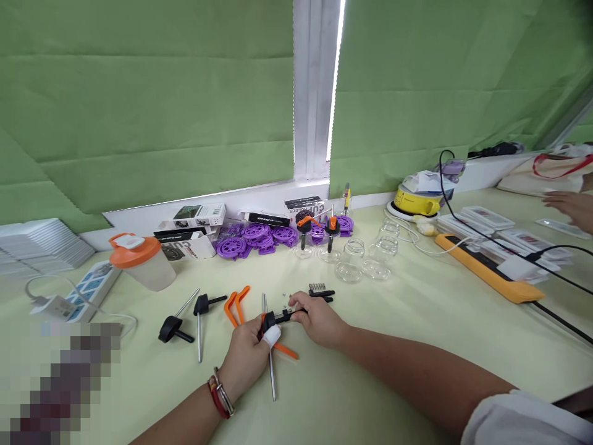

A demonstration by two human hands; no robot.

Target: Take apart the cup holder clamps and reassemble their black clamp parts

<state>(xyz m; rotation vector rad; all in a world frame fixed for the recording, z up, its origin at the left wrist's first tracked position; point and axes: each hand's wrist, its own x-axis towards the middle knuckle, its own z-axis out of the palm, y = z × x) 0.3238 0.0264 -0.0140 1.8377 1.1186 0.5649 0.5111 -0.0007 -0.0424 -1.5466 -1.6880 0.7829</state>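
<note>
My left hand (pixel 248 352), white wrapping on its thumb, is closed round a black plastic head (pixel 269 321) with a long metal rod (pixel 272 377). An orange lever (pixel 285 351) sticks out beneath that hand. To the right, the fingers of my right hand (pixel 319 318) pinch a thin black shaft (pixel 299 312) in line with the head; whether the two are joined I cannot tell. Two similar black heads with rods (pixel 171 329) lie to the left, near loose orange levers (pixel 235 306). A spring (pixel 317 287) and black tubes (pixel 322 294) lie just beyond my right hand.
Behind are purple plastic wheels (pixel 257 233), boxes (pixel 189 238), glass jars (pixel 354 250) and two black-and-orange assemblies (pixel 332 225). An orange-lidded shaker (pixel 151 266) and a power strip (pixel 95 287) stand left. At right are an orange power strip (pixel 486 269), cables and another person's hand (pixel 569 207).
</note>
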